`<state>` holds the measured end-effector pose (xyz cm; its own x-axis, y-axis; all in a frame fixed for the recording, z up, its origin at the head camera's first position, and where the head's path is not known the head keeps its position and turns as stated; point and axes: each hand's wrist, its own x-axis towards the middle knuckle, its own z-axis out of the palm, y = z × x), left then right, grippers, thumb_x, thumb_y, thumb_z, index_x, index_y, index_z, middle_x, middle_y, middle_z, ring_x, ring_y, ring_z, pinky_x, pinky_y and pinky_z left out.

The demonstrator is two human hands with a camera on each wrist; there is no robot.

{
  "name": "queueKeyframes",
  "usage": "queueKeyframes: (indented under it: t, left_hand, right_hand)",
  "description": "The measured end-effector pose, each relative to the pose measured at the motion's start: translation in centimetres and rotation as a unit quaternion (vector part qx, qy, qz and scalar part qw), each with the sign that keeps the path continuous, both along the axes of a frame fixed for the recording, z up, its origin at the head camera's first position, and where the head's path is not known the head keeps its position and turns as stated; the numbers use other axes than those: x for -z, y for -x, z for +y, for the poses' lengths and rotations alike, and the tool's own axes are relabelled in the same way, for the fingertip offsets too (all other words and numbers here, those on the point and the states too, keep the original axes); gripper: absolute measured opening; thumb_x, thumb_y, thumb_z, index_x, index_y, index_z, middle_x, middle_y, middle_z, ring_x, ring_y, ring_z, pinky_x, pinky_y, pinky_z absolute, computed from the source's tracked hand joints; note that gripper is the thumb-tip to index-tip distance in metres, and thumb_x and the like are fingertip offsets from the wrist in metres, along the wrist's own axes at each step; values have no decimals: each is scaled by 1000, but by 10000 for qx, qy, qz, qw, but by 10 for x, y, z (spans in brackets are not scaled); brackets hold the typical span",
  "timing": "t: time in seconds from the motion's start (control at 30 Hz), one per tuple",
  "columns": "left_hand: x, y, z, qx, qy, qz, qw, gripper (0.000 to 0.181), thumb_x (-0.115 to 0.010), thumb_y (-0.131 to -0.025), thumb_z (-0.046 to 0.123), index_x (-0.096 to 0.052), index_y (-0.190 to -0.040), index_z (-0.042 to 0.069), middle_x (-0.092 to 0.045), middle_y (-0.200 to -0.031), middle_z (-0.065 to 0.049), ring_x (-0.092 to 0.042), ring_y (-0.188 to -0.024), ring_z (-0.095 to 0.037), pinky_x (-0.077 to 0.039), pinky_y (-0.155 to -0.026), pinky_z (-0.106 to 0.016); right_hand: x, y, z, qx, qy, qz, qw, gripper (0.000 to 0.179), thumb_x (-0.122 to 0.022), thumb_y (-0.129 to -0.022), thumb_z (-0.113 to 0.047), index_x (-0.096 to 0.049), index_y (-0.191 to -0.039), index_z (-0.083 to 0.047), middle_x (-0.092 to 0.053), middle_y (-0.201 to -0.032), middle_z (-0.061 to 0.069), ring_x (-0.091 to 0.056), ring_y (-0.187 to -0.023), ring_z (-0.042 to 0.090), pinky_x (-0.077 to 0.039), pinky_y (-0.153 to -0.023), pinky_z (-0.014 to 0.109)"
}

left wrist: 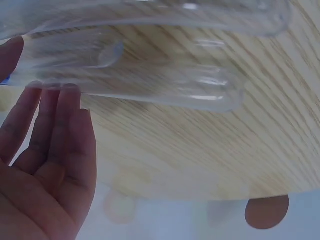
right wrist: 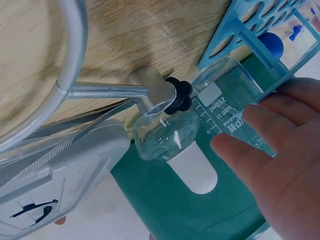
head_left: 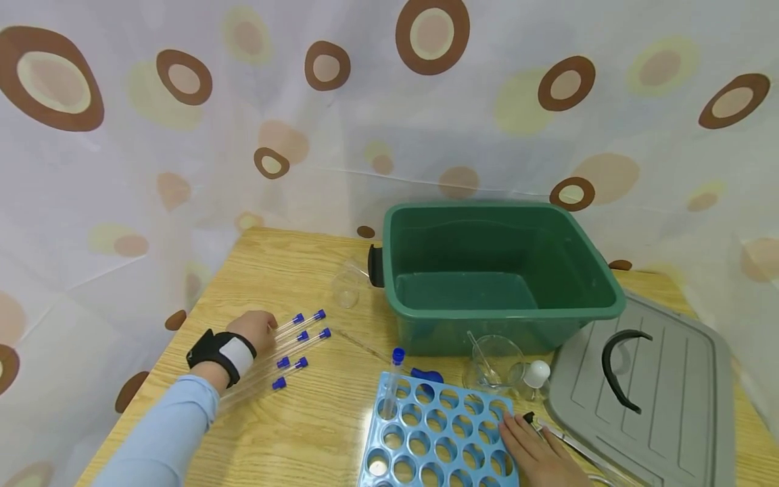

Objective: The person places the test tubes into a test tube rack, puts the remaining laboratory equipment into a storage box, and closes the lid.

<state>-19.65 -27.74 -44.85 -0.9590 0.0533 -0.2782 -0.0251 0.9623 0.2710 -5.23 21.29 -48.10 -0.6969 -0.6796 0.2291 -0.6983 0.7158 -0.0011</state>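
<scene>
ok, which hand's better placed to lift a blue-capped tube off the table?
Left, I'd say: the left hand is at the loose tubes, touching one. The right hand is at the right edge of the rack, farther from them.

Around the blue rack (head_left: 429,431), passable table wood (head_left: 328,426) at nine o'clock, capped tubes (head_left: 302,336) blocking ten, upright tube (head_left: 391,392) at eleven, green tub (head_left: 505,314) walling off twelve, beaker (head_left: 496,362) and white-topped bottle (head_left: 537,374) crowding one to two, right hand (head_left: 541,453) and grey lid (head_left: 675,399) filling three.
</scene>
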Motion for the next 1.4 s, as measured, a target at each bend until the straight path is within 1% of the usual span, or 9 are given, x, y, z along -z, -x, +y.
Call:
queueKeyframes:
  t: [0.2,0.37,0.47,0.6,0.73,0.87,1.0,1.1,1.4]
  left_hand:
    - [0,2,1,-40,-123,-153,9998,27,-59,-87,15,-65,-104,-5,-67,-100,-20,-63,-87,-30,-51,-76,-43]
    - [6,8,3,-29,96,24,9999,22,-58,-89,16,-67,-99,-1,-68,-97,-17,-63,-82,-27,-51,-72,-42]
    - [9,9,4,-171,128,100,9997,18,-60,-88,15,-68,-96,1,-68,-95,-16,-63,-80,-26,-51,-70,-41]
    - [8,10,4,-351,41,357,9987,16,-60,-89,13,-66,-93,-1,-68,-90,-16,-61,-75,-24,-50,-68,-40]
    - [-2,11,4,-528,-344,829,9946,18,-59,-91,14,-62,-96,-4,-67,-89,-18,-61,-73,-26,-49,-66,-39]
    - [-20,11,7,-738,-1010,1381,9825,23,-56,-93,14,-59,-104,-5,-65,-96,-22,-63,-83,-32,-50,-71,-41]
    - [-39,7,13,-953,-1717,1824,9634,29,-54,-94,15,-56,-116,-5,-63,-104,-25,-61,-94,-37,-50,-79,-45]
    - [-51,3,17,-1013,-2092,2020,9514,32,-54,-94,15,-56,-120,-4,-63,-105,-24,-62,-95,-37,-51,-80,-46]
    - [-85,-11,43,-727,-2800,2450,9253,28,-56,-91,16,-56,-114,0,-64,-102,-18,-62,-92,-28,-51,-80,-39]
  right_hand:
    - [1,0,-1,18,8,14,10000,109,-55,-73,-72,16,-147,-31,21,-151,-21,20,-137,-9,21,-107,12]
    - [1,0,-1,29,-64,0,10000,112,-56,-73,-71,17,-146,-30,23,-151,-20,21,-137,-8,22,-106,12]
    - [0,0,-1,4,-61,2,10000,112,-58,-72,-70,16,-146,-30,22,-151,-20,21,-137,-8,21,-107,12]
    - [-1,0,-2,10,-23,-79,10000,114,-61,-71,-69,16,-146,-31,21,-151,-21,20,-136,-10,21,-106,11]
    - [-2,0,-2,39,6,-140,9999,115,-63,-70,-68,16,-146,-32,22,-150,-22,20,-136,-10,21,-106,11]
    - [-2,0,-1,56,7,-88,9999,115,-62,-70,-69,16,-146,-31,22,-150,-22,20,-136,-10,21,-106,11]
    - [-1,-2,0,66,-27,-166,9998,112,-58,-73,-70,17,-145,-31,22,-151,-22,21,-136,-10,21,-106,12]
    - [-1,-2,0,67,-6,-155,9999,112,-58,-72,-70,16,-146,-31,21,-151,-21,20,-136,-9,21,-107,12]
    - [-3,-1,-2,94,182,-207,9996,112,-60,-71,-71,13,-147,-33,18,-151,-24,17,-137,-12,19,-107,10]
